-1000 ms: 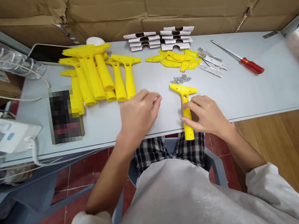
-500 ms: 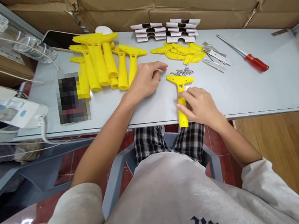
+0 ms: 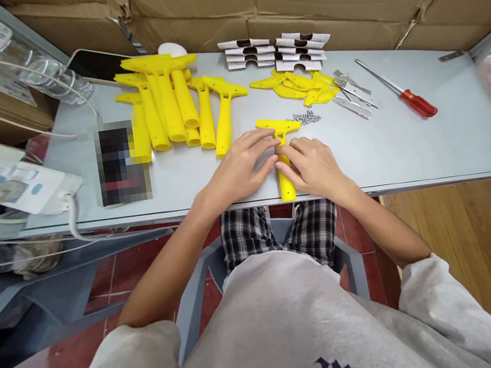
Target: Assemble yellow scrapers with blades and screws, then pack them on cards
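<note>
A yellow plastic scraper handle (image 3: 287, 187) with a T-shaped head lies near the table's front edge, its head pointing away from me. My right hand (image 3: 313, 165) grips its shaft from the right, thumb and fingers closed around it. From the left, my left hand (image 3: 243, 169) has its fingertips and thumb on the neck, just under the head. Beyond the head, partly covered by it, is a small pile of screws (image 3: 309, 118). Further back lie several flat yellow plates (image 3: 299, 84), with metal blades (image 3: 354, 95) beside them.
Several more yellow scraper handles (image 3: 169, 106) stand bunched on the left. White folded card pieces (image 3: 250, 55) are lined up at the back. A red screwdriver (image 3: 417, 103) lies on the right. A power strip (image 3: 40, 187), a phone (image 3: 94, 65) and a bottle (image 3: 54, 77) occupy the left end.
My right hand has shifted left with the scraper handle. My left hand has come down from the bunch of handles and now touches this handle's neck.
</note>
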Demonstrator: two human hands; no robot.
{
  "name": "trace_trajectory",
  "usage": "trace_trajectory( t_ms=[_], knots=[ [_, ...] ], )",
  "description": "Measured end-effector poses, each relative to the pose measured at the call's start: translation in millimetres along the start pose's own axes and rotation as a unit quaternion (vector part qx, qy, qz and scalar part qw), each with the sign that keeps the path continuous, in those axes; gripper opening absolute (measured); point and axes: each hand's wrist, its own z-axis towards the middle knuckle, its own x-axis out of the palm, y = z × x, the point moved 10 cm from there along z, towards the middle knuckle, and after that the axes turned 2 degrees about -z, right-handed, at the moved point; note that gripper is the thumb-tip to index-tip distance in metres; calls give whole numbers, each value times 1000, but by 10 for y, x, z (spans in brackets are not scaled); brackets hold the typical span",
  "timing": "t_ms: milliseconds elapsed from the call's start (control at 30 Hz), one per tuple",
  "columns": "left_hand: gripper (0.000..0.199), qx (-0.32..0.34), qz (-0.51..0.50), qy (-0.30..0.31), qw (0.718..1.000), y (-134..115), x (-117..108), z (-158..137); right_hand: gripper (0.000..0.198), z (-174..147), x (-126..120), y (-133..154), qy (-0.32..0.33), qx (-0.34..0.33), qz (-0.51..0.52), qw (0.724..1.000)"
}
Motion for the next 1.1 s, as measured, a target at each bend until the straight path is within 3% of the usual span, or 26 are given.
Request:
trace_trajectory(
  t_ms=[167,300,433,533,600,667,733,867,1000,1100],
  knots=[
    [49,-4,13,35,999,12,94,-42,60,-18,-27,-103,0,-12,40,999],
    [51,11,28,17,999,-36,101,-99,56,-80,-244,-423,-64,10,97,993],
    [50,40,9,36,999,-139,162,-165,46,-143,-434,-1113,-97,94,70,988],
    [44,44,11,63,997,-201,216,-218,47,-180,-535,-1768,-87,156,49,983],
    [43,51,17,59,997,-243,207,-250,52,-211,-606,-2172,-80,199,21,976],
    [42,61,19,49,997,-277,187,-277,72,-236,-587,-2443,-28,231,-11,972],
    [41,62,17,46,997,-282,182,-293,91,-266,-531,-2527,33,238,-22,970],
    [39,58,22,50,997,-272,189,-288,39,-333,-621,-2393,11,240,23,971],
    [37,78,42,43,995,-302,145,-250,28,-331,-649,-2311,-5,237,52,970],
    [38,96,53,41,993,-291,56,-177,29,-266,-729,-2440,-34,251,59,966]
  ],
)
